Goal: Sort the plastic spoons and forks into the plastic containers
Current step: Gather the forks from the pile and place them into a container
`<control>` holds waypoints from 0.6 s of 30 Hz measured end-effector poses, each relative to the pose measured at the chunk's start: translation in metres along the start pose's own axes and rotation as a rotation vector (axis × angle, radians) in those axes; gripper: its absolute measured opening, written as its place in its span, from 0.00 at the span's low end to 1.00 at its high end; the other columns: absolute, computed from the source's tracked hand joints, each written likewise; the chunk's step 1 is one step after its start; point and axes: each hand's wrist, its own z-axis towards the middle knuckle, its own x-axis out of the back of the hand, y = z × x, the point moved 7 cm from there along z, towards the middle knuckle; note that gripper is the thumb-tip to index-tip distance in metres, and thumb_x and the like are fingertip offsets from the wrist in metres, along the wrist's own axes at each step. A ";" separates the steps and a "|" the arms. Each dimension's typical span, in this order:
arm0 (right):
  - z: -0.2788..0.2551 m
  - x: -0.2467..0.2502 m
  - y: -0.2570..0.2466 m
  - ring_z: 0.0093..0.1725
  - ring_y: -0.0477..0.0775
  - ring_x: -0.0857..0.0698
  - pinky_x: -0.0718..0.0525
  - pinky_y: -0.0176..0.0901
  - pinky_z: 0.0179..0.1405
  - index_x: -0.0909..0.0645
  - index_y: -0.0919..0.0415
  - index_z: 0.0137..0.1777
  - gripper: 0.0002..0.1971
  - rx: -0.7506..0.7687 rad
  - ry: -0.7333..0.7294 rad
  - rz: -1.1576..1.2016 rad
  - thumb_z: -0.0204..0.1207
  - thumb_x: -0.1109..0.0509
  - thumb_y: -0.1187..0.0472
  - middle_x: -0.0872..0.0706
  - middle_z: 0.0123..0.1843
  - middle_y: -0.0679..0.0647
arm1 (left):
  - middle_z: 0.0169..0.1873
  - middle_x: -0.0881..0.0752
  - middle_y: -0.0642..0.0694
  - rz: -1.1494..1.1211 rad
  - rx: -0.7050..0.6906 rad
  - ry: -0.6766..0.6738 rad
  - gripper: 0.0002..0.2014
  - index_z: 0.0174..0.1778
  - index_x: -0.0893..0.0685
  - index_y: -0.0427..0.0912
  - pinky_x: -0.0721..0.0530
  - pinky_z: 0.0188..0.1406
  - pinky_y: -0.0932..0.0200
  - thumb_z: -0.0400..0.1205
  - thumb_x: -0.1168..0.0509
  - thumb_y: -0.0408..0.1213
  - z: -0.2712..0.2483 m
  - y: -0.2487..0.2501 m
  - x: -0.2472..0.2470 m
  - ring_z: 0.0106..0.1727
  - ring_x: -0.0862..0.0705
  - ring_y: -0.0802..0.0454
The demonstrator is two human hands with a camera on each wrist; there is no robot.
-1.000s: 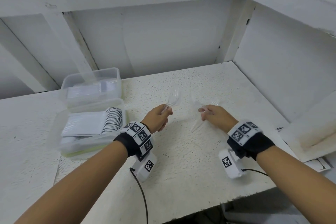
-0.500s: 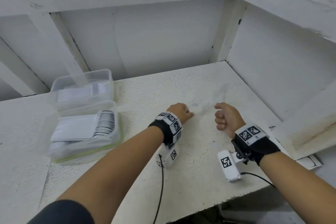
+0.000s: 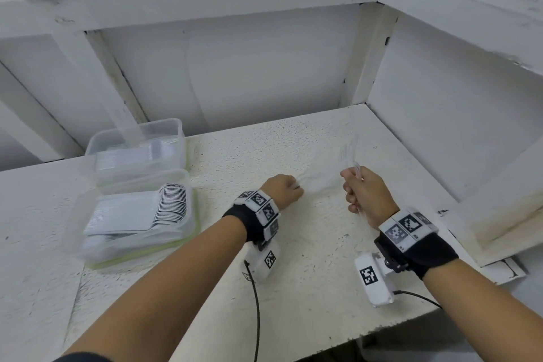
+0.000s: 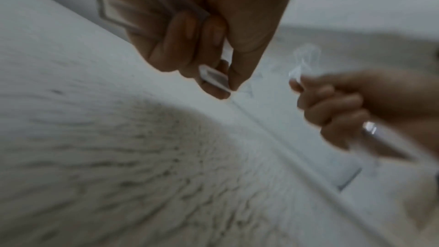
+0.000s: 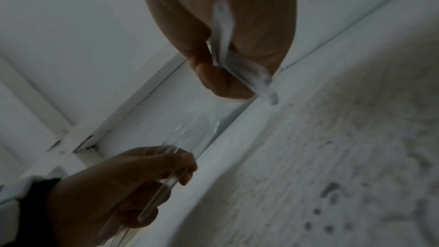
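Both hands are curled into fists over the middle of the white table [image 3: 308, 288]. My left hand [image 3: 283, 189] grips a small bunch of clear plastic cutlery [image 3: 314, 182] that points right, low over the table; the handle ends [image 4: 213, 78] stick out under its fingers. My right hand [image 3: 363, 192] grips another clear bunch [image 3: 348, 153] held upright, with faint tines at the top. In the right wrist view its handles [image 5: 249, 74] cross the palm. The two hands are a short gap apart.
Two clear plastic containers stand at the left: the far one [image 3: 176, 132] against the wall, the near one [image 3: 188, 185] on a green lid. Both hold stacked white cutlery. White walls close the back and right. The table's front edge is close to my forearms.
My left hand has moved right toward the table's middle with its cutlery. My right hand has turned into an upright fist, lifting its bunch off the table.
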 end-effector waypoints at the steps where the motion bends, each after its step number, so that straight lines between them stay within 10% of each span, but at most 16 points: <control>1: -0.002 -0.004 -0.004 0.23 0.45 0.34 0.35 0.33 0.16 0.26 0.58 0.46 0.04 0.022 -0.003 -0.014 0.82 0.39 0.59 0.29 0.30 0.50 | 0.32 0.20 0.49 -0.101 -0.007 0.037 0.09 0.37 0.22 0.40 0.29 0.30 0.65 0.82 0.38 0.39 -0.009 -0.004 0.008 0.32 0.24 0.56; 6: -0.018 -0.034 -0.026 0.20 0.42 0.35 0.37 0.32 0.14 0.27 0.54 0.39 0.08 0.137 -0.006 -0.050 0.80 0.38 0.59 0.31 0.29 0.49 | 0.30 0.17 0.50 -0.512 0.035 0.130 0.06 0.38 0.18 0.42 0.36 0.13 0.70 0.81 0.35 0.37 -0.064 -0.020 0.038 0.13 0.33 0.64; 13: -0.042 -0.098 -0.044 0.19 0.42 0.36 0.39 0.32 0.14 0.22 0.54 0.49 0.07 0.115 -0.143 0.102 0.79 0.35 0.51 0.14 0.46 0.51 | 0.22 0.18 0.54 -0.811 0.097 0.184 0.05 0.39 0.18 0.39 0.42 0.13 0.71 0.81 0.34 0.33 -0.120 -0.046 0.052 0.13 0.39 0.61; 18: -0.057 -0.133 -0.050 0.17 0.41 0.38 0.40 0.31 0.13 0.21 0.58 0.50 0.08 0.089 -0.288 0.200 0.79 0.34 0.53 0.12 0.41 0.49 | 0.21 0.18 0.54 -0.856 0.111 0.209 0.06 0.37 0.18 0.40 0.44 0.13 0.72 0.81 0.34 0.34 -0.141 -0.065 0.059 0.12 0.39 0.60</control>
